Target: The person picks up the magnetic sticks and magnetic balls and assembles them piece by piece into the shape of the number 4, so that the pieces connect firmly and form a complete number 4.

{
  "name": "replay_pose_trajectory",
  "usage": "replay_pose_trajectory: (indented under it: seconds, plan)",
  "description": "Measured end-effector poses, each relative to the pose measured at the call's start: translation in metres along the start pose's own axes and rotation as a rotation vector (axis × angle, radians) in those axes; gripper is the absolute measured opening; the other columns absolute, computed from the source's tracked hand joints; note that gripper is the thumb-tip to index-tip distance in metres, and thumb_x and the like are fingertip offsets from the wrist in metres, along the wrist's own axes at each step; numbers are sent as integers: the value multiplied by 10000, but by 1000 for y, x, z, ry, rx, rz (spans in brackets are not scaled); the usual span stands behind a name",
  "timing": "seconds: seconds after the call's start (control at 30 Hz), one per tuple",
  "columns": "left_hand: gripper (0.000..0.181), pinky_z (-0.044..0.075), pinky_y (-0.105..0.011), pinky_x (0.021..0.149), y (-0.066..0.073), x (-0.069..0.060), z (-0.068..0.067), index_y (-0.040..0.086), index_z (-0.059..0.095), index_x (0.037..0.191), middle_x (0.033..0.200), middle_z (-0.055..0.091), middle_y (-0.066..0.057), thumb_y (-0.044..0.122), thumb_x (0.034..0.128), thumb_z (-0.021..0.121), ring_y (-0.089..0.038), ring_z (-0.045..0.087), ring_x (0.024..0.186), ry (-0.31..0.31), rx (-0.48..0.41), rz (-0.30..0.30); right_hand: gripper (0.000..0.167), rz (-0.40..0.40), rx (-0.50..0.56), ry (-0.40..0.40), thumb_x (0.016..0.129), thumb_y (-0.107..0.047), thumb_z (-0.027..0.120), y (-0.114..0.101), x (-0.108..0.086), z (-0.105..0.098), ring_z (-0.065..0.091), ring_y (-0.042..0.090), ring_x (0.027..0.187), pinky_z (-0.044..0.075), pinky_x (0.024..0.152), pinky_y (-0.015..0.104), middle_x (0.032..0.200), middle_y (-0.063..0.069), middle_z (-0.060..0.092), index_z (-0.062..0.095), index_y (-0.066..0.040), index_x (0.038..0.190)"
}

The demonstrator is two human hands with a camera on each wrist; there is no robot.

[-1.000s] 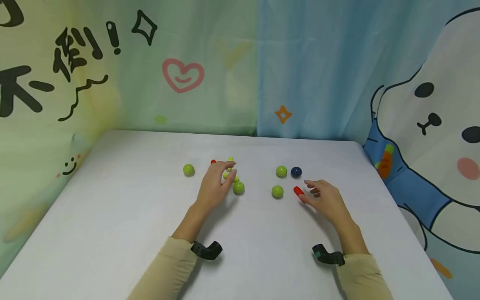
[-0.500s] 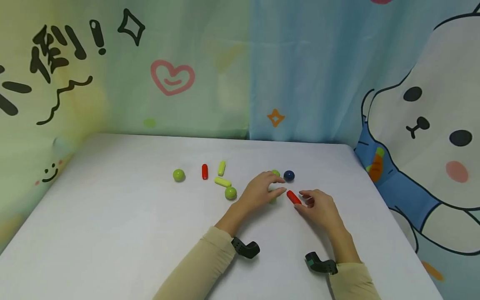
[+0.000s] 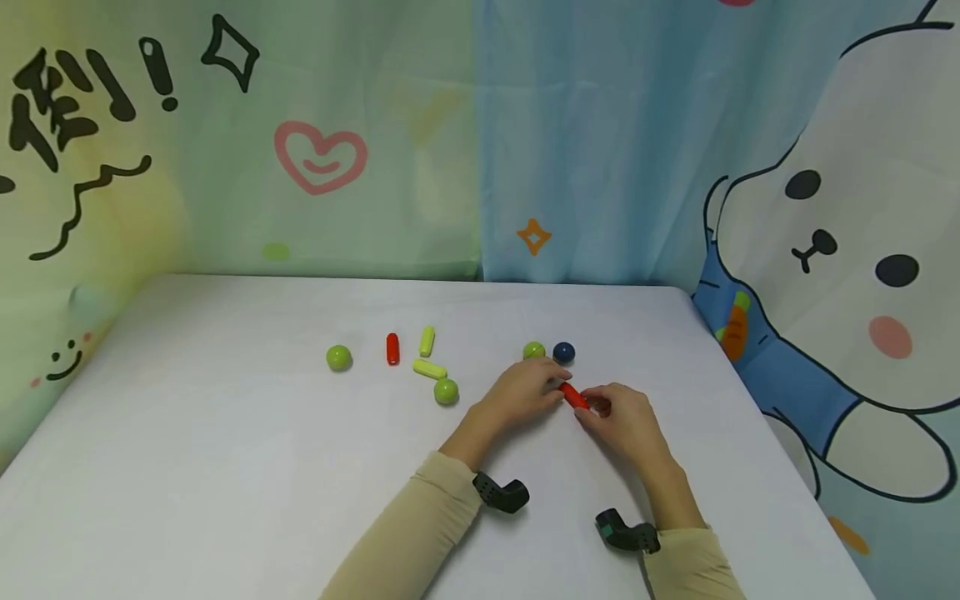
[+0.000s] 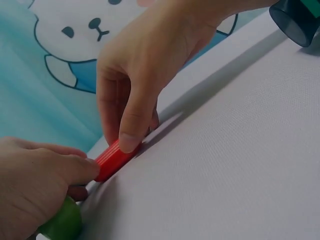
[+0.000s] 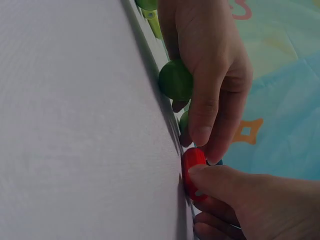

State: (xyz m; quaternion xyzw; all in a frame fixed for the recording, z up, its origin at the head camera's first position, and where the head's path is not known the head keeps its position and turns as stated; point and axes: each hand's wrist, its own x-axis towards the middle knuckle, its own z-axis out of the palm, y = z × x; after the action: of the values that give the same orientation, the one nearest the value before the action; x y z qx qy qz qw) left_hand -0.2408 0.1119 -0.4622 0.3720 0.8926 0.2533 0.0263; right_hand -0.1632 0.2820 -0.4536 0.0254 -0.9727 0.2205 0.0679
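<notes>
A short red ridged stick with rounded ends lies between the two hands, low over the white table. My right hand pinches its near end between thumb and fingers. At the far end, the thumb and index finger of my left hand close around the tip, as the left wrist view shows the left thumb against the stick. Beneath the left palm sits a green ball, hidden in the head view. Just behind the left fingers are another green ball and a dark blue ball.
On the left half of the white table lie a green ball, a second red stick, two yellow-green sticks and another green ball. Printed curtains hang behind the table.
My left hand has travelled right, from the yellow-green sticks to the red stick at my right hand, and now grips its far end. My right hand stays by the stick. The head view has shifted slightly.
</notes>
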Motion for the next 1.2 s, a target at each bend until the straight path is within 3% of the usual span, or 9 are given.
replay_pose_trajectory:
  seconds: [0.3, 0.57, 0.77, 1.2]
  plan:
    - [276, 485, -281, 797, -2, -7, -3, 207, 684, 1158, 1080, 683, 60, 264, 889, 657, -68, 607, 922, 28, 57, -10, 260, -34, 46, 40, 829, -165, 723, -5, -3, 4, 652, 239, 806, 540, 728, 410, 910, 123, 698, 705, -13, 1039]
    - [273, 472, -208, 836, -14, -11, -8, 225, 692, 1143, 1032, 683, 81, 278, 874, 684, -52, 612, 958, 73, -92, -45, 273, -37, 161, 44, 839, -93, 707, -8, -1, 1, 673, 278, 881, 548, 791, 416, 986, 143, 683, 679, -17, 1100]
    - [267, 472, -217, 850, -15, -20, -18, 184, 692, 1140, 1026, 689, 63, 251, 882, 679, -63, 607, 958, 83, -200, -51, 276, -84, 214, 59, 844, -116, 711, -10, 1, 2, 668, 250, 908, 547, 797, 378, 1002, 117, 681, 681, -40, 1107]
    - [231, 458, -217, 828, -19, -43, -42, 192, 699, 1094, 983, 674, 69, 264, 876, 686, -78, 563, 933, 159, -277, -58, 297, -120, 393, 1, 854, -146, 706, -28, 8, -7, 663, 221, 968, 536, 792, 244, 1057, 83, 668, 674, -84, 1143]
